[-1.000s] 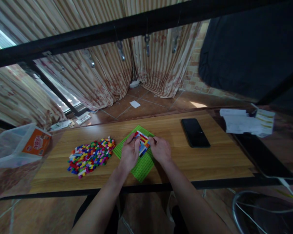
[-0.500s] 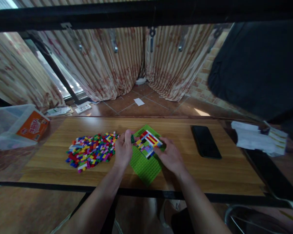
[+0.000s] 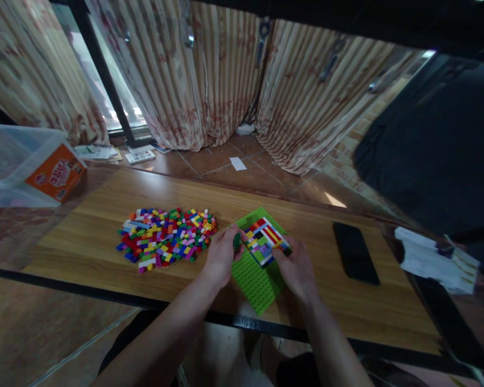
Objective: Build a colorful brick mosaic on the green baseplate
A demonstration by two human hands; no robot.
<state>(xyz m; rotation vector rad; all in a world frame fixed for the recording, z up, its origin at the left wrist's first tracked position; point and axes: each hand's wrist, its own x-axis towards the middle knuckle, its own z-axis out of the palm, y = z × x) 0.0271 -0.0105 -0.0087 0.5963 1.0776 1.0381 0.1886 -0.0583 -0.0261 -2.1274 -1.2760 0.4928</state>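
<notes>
A green studded baseplate [image 3: 255,285] lies at an angle on the wooden table. On its far half sits a multicoloured layer of toy bricks [image 3: 266,239], with red and white strips among yellow, blue and purple pieces. My left hand [image 3: 221,252] is at the plate's left edge, its fingers closed on a dark green brick [image 3: 236,241]. At the right side of the brick layer is my right hand [image 3: 294,263], thumb over the layer's edge and fingers curled; a small dark piece shows beside them, and whether they grip it I cannot tell.
A heap of loose bricks [image 3: 167,239] spreads left of the plate. Right of it lies a black phone [image 3: 355,252], with crumpled papers [image 3: 431,260] beyond. A clear plastic bin [image 3: 20,166] with an orange label stands at the far left. The table's front edge [image 3: 145,302] is black.
The camera view has tilted and shifted, so the table now slants down to the right. My left hand has turned, showing more of the dark green brick. Both hands stay at the baseplate.
</notes>
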